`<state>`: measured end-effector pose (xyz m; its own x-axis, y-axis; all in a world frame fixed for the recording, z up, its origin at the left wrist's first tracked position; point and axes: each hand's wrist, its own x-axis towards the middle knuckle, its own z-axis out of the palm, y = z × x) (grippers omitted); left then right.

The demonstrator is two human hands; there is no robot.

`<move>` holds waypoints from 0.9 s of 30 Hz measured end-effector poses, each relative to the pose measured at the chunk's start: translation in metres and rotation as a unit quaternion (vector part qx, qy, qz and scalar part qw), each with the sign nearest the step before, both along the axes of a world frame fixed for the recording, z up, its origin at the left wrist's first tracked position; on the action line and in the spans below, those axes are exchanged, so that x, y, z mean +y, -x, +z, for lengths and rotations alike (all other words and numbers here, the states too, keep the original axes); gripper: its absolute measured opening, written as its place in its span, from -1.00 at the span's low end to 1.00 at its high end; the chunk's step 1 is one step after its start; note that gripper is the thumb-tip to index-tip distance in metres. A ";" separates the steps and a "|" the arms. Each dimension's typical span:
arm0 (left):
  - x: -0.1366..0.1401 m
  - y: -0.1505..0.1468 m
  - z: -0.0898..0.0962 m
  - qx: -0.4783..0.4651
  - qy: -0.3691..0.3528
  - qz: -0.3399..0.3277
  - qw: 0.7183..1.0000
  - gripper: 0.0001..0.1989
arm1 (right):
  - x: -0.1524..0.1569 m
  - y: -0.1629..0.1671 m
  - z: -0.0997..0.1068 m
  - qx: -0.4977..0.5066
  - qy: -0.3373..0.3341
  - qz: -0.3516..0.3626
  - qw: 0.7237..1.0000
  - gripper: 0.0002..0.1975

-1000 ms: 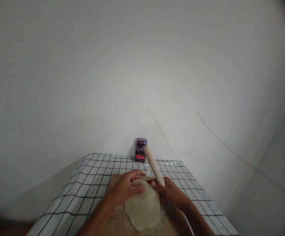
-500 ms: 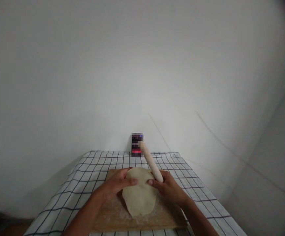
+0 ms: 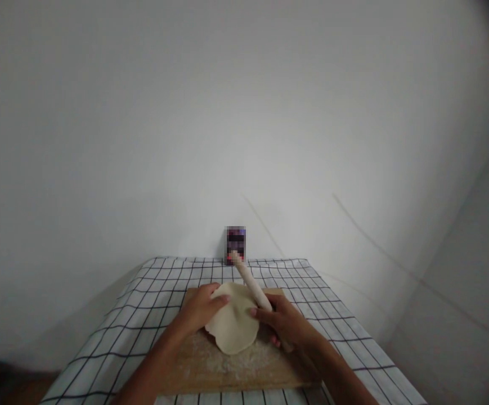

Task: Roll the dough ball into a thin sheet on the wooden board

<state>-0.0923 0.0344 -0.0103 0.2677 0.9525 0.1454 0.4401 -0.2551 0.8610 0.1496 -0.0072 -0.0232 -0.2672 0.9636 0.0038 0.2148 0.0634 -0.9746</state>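
Observation:
A flat, pale round of dough (image 3: 234, 332) is held up between my hands, its lower edge hanging just over or touching the board; I cannot tell which. My left hand (image 3: 202, 308) grips its upper left edge, thumb on top and fingers mostly hidden beneath. In my right hand (image 3: 288, 322) is a light wooden rolling pin (image 3: 252, 286), slanting up and away to the left. That same hand's thumb presses on the right side of the dough. Flour is scattered over the wooden board (image 3: 210, 379) underneath.
The board lies on a table with a white cloth (image 3: 134, 326) checked in dark lines. At the back, a small pixelated upright device (image 3: 236, 239) leans against the white wall (image 3: 244, 124). Another wall (image 3: 472, 270) stands at the right.
The dough has shifted slightly up and left, with a dent now in its middle and a wavier lower edge. The rolling pin and right hand have moved a little left.

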 end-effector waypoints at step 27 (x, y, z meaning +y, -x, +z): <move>-0.008 -0.006 0.007 0.065 -0.194 0.065 0.977 -0.66 | -0.002 -0.017 0.030 -0.360 -0.193 -0.001 0.913 -0.35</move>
